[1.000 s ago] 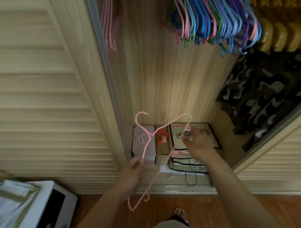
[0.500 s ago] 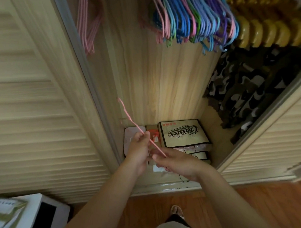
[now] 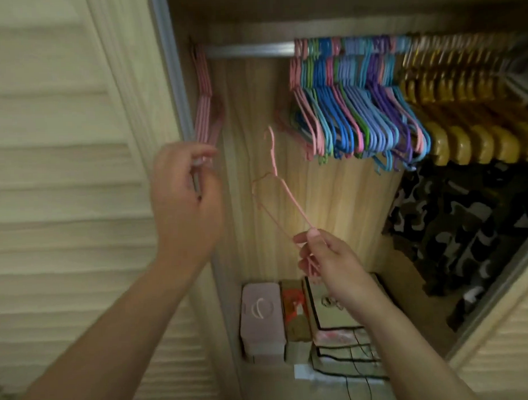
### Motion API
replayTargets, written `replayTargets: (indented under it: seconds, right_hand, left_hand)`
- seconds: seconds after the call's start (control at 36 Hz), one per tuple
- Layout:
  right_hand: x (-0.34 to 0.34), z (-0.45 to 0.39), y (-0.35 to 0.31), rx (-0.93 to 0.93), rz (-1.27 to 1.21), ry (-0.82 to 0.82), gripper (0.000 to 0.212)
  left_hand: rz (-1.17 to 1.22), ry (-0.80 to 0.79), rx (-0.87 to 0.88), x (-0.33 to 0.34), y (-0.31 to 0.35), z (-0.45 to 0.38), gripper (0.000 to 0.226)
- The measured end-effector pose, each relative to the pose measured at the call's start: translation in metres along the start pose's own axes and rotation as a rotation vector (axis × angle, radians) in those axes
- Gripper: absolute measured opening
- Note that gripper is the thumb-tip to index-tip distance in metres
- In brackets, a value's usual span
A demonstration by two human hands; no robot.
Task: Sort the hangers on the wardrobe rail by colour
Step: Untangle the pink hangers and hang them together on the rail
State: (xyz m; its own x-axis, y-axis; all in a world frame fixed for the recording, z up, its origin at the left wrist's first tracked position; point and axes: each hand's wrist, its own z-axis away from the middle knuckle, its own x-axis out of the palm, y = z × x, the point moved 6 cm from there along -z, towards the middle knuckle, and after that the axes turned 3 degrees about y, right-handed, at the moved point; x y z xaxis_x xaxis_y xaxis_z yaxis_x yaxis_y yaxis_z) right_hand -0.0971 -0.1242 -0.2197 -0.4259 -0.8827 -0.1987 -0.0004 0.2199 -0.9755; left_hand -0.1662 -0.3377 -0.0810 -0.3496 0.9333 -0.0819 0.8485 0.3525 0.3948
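Observation:
My right hand [image 3: 327, 259] pinches a thin pink hanger [image 3: 281, 184] by its lower end, hook pointing up toward the rail. My left hand [image 3: 185, 199] is raised at the bottom of a small group of pink hangers [image 3: 204, 112] hanging at the rail's far left, fingers curled on their lower ends. The metal rail [image 3: 251, 49] is bare between that group and a dense bunch of mixed pink, blue, green and purple hangers [image 3: 358, 112]. Yellow-brown hangers [image 3: 463, 112] fill the right of the rail.
A louvred wardrobe door [image 3: 61, 177] stands at the left, another at the lower right. Dark camouflage clothing [image 3: 467, 228] hangs at the right. On the wardrobe floor sit a pink box [image 3: 261, 316], a small red-marked carton [image 3: 295, 306] and printed bags [image 3: 342, 325].
My view has tilted up to the rail. The left hand let go of the pink hanger and rose to the pink group at the left. The right hand lifted the hanger upward.

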Motion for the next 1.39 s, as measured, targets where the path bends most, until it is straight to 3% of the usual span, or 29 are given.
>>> replayTargets:
  seconds: [0.06, 0.14, 0.36, 0.47, 0.64, 0.81, 1.11, 1.39]
  right_hand:
    - [0.003, -0.017, -0.030, -0.064, -0.044, 0.038, 0.039]
    - [0.008, -0.039, -0.063, -0.129, -0.081, 0.088, 0.038]
    - [0.031, -0.112, -0.134, -0.221, -0.069, 0.134, 0.041]
    - [0.040, -0.147, -0.150, -0.239, 0.004, 0.164, 0.041]
    - [0.052, -0.192, -0.137, -0.205, 0.135, 0.166, 0.066]
    - [0.083, -0.197, -0.126, -0.270, 0.228, 0.075, 0.049]
    - [0.137, -0.217, -0.126, -0.324, 0.464, -0.058, 0.068]
    - [0.099, -0.169, -0.128, -0.339, 0.502, -0.059, 0.072]
  left_hand:
    - [-0.084, 0.096, 0.142, -0.019, 0.008, -0.042, 0.024]
    - [-0.218, 0.174, 0.201, -0.036, 0.010, -0.086, 0.036]
    - [-0.458, 0.068, 0.264, -0.020, -0.018, -0.165, 0.071]
    - [-0.449, 0.120, 0.359, -0.015, -0.026, -0.163, 0.069]
    - [-0.398, 0.135, 0.384, -0.014, -0.029, -0.164, 0.068]
    - [-0.375, 0.153, 0.408, -0.013, -0.029, -0.164, 0.065]
    - [-0.398, 0.164, 0.424, -0.012, -0.029, -0.163, 0.064]
    - [-0.432, 0.160, 0.431, -0.012, -0.029, -0.163, 0.064]
